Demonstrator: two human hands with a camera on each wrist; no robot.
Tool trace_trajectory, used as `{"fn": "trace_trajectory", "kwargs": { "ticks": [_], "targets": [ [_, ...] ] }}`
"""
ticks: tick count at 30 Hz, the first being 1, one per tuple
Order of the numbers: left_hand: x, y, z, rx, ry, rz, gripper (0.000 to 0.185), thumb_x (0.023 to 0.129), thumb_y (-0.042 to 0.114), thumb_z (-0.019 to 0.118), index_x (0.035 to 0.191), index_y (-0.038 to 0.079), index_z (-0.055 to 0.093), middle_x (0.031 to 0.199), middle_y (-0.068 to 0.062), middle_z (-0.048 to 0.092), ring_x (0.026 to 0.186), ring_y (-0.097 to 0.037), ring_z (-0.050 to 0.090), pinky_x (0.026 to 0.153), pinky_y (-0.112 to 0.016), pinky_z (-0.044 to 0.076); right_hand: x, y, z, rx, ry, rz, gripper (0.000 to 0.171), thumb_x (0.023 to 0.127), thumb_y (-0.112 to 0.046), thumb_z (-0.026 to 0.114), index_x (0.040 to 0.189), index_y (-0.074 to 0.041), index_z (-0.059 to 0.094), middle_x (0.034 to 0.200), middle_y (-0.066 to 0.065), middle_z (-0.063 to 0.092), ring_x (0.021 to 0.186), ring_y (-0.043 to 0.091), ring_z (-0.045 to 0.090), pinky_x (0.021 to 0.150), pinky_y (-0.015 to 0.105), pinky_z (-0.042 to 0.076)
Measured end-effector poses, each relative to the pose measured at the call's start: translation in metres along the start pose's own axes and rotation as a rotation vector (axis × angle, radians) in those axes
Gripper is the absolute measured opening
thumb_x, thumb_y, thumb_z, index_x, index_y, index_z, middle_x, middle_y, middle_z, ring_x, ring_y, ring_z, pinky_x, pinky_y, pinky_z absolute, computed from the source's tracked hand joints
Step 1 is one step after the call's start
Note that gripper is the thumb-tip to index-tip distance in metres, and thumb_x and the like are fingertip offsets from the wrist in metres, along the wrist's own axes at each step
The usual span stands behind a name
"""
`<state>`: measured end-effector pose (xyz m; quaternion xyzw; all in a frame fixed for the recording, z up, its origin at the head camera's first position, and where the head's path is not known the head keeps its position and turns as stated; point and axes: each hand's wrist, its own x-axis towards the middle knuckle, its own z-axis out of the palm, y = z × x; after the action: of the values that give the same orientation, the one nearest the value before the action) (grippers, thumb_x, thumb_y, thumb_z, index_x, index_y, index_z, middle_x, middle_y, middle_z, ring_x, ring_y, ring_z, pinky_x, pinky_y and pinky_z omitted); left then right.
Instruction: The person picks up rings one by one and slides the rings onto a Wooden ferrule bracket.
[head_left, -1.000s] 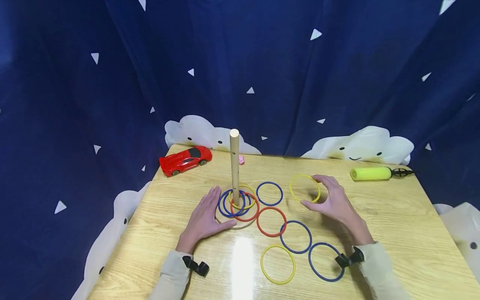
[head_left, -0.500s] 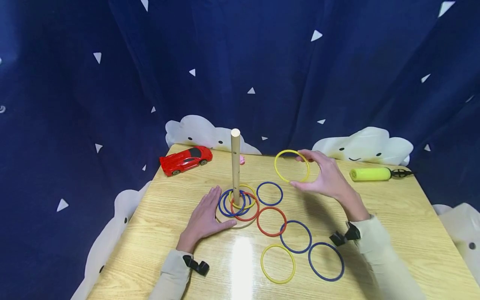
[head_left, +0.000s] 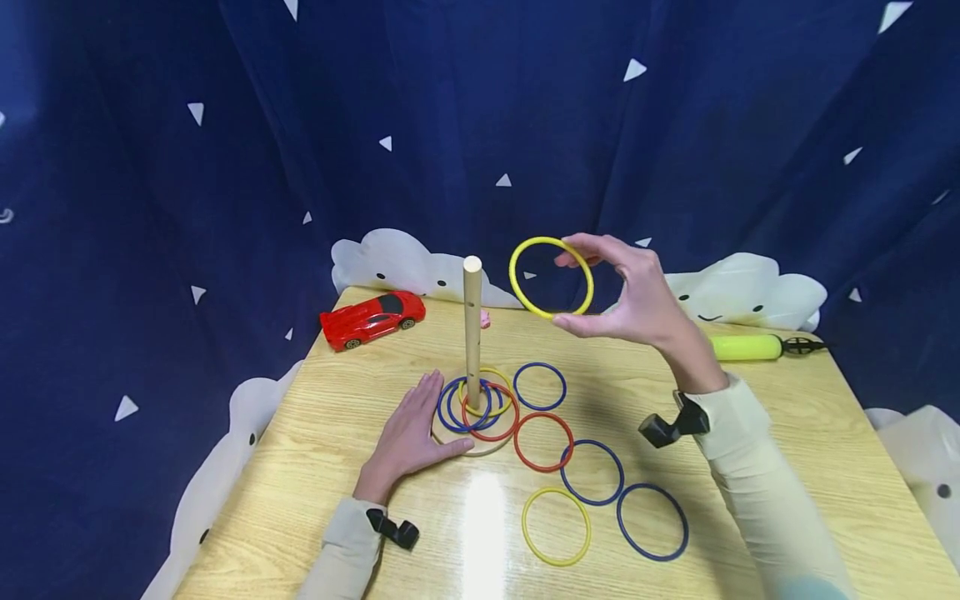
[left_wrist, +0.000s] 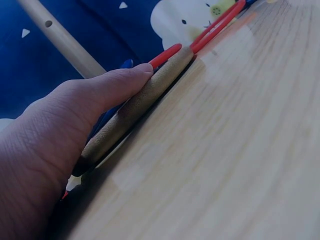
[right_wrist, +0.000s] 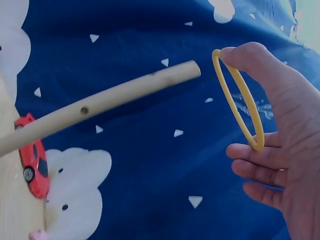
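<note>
No legible text or numbers; pale marks (right_wrist: pixel 265 109) on the blue curtain (head_left: pixel 450 92), possibly script, too faint.

We see white glare and soft shadows on the flat, pale wood-grained tabletop (head_left: pixel 288 487). The wrist views look dimmer to us.

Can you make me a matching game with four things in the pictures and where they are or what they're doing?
Column 1
1. red car
2. wooden peg
3. left hand
4. right hand

Column 2
A. touching the edge of the round base
B. holding a yellow ring up in the air
C. standing upright
D. near the back left corner of the table

Right pairs: 1-D, 2-C, 3-A, 4-B
</note>
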<state>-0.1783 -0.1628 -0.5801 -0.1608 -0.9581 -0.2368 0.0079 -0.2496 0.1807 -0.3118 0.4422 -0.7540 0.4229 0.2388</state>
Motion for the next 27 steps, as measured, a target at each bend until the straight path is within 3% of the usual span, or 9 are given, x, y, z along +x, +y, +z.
{"fn": "trace_trajectory", "kwargs": {
  "ticks": [12,19,27],
  "targets": [
    [0.001,0.000,-0.001,-0.003,0.005,0.002,0.130,0.076,0.093,0.057,0.168,0.011,0.016,0.176,-0.003,0.013,0.162,-0.020,0.008,0.131,-0.043,0.015,0.040,-0.010,0.026,0.072,-0.039,-0.089,0.082,0.061,-0.024,0.099,0.129,0.007,0.065,0.108,0.008,0.079,0.105,0.022,0.072,0.089,0.026,0.054],
    [0.002,0.000,-0.001,0.004,0.015,0.012,0.130,0.077,0.093,0.056,0.168,0.010,0.017,0.176,-0.003,0.014,0.162,-0.020,0.008,0.130,-0.043,0.016,0.037,-0.004,0.043,0.031,-0.062,-0.056,0.082,0.058,-0.026,0.100,0.129,0.000,0.067,0.107,0.003,0.079,0.106,0.023,0.070,0.089,0.030,0.046],
    [0.001,0.000,-0.001,0.006,0.006,0.008,0.130,0.076,0.092,0.059,0.169,0.011,0.014,0.176,-0.001,0.012,0.162,-0.019,0.007,0.130,-0.045,0.018,0.020,0.007,0.065,-0.028,-0.141,-0.002,0.085,0.062,-0.043,0.097,0.131,-0.003,0.067,0.111,0.001,0.076,0.108,0.022,0.064,0.094,0.041,0.045]
  ]
}}
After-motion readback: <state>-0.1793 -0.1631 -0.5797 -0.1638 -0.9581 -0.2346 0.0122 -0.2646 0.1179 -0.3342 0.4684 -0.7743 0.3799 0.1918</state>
